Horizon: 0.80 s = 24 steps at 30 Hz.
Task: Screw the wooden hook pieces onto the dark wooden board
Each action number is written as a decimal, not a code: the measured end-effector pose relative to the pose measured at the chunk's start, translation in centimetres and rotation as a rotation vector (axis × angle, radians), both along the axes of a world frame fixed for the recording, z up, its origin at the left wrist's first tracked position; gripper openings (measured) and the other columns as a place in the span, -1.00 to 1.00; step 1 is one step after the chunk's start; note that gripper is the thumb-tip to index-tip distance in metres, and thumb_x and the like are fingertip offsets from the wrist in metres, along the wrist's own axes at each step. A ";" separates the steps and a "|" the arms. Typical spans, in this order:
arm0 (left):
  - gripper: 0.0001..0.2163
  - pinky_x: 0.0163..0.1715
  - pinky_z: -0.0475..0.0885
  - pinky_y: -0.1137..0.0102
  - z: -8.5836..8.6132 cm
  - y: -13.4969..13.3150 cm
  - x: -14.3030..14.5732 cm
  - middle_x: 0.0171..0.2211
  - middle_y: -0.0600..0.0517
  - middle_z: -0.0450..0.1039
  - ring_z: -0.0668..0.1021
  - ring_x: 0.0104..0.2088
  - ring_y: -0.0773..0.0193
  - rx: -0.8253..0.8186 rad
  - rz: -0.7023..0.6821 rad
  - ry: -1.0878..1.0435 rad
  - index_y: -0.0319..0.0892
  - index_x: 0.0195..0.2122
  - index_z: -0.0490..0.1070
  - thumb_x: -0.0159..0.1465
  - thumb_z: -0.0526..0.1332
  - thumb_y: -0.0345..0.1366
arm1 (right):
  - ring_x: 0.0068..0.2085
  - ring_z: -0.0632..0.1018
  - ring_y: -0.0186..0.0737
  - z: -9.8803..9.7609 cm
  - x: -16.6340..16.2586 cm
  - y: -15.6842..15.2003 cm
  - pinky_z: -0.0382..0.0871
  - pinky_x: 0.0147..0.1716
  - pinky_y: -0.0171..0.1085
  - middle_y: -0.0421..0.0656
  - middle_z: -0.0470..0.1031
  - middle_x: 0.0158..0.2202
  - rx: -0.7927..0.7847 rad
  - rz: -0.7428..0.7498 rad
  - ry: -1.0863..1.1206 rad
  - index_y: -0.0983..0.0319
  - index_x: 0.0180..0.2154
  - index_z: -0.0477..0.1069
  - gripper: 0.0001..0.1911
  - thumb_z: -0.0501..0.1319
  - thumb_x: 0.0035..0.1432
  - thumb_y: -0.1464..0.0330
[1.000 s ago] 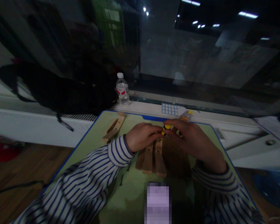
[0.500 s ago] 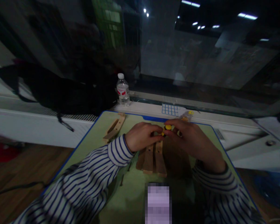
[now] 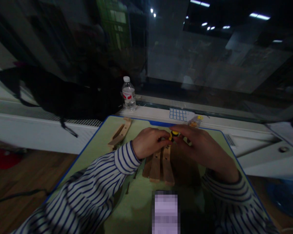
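A small yellow-and-black stubby screwdriver stands roughly upright over the far end of two light wooden pieces that lie side by side and have holes in them. My right hand grips its yellow top between thumb and fingers. Close beside it, my left hand is closed in a pinch at the tool's lower end, by the wood. What exactly the left fingertips hold is hidden. Under the light pieces lies a darker brown wooden board, partly in shadow.
Another wooden assembly lies at the table's far left. Two screws are left of the board, and a phone with a blurred screen is near me. On the sill stand a water bottle and a small clear bag.
My right hand has shifted slightly and turned around the screwdriver, whose yellow top now sits a little further left. My left hand has barely moved.
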<state>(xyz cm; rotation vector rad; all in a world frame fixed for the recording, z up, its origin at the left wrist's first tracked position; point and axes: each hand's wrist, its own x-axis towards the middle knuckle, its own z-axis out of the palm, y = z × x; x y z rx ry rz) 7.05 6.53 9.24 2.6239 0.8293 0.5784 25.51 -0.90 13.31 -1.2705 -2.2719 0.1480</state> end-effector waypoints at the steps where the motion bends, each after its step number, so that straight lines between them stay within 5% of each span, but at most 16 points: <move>1: -0.80 -0.37 0.32 0.46 -0.1 0.1 0.0 -0.35 0.06 0.57 0.56 -0.34 0.27 0.000 -0.009 0.002 -0.11 -0.25 0.51 0.27 0.15 -0.16 | -0.02 0.50 -0.18 0.0 0.0 0.0 0.38 -0.04 -0.12 -0.13 0.48 0.01 -0.001 0.000 -0.004 0.12 0.12 0.28 -0.58 0.04 0.22 0.41; 12: -0.76 -0.28 0.35 0.44 -0.2 0.1 -0.2 -0.27 0.02 0.57 0.57 -0.24 0.25 -0.001 -0.088 0.043 -0.09 -0.12 0.47 0.33 0.07 -0.20 | -0.15 0.55 -0.16 -0.3 0.1 0.3 0.44 -0.19 -0.15 -0.10 0.53 -0.08 0.000 -0.096 -0.057 0.17 0.01 0.37 -0.68 0.08 0.23 0.32; 24: -0.77 -0.38 0.32 0.45 0.1 0.1 -0.3 -0.36 0.02 0.55 0.55 -0.34 0.27 0.034 -0.127 0.066 -0.15 -0.22 0.46 0.34 0.04 -0.23 | -0.27 0.53 -0.21 0.0 -0.2 0.0 0.41 -0.29 -0.21 -0.11 0.53 -0.18 -0.001 -0.103 -0.079 0.20 -0.07 0.39 -0.73 0.09 0.24 0.28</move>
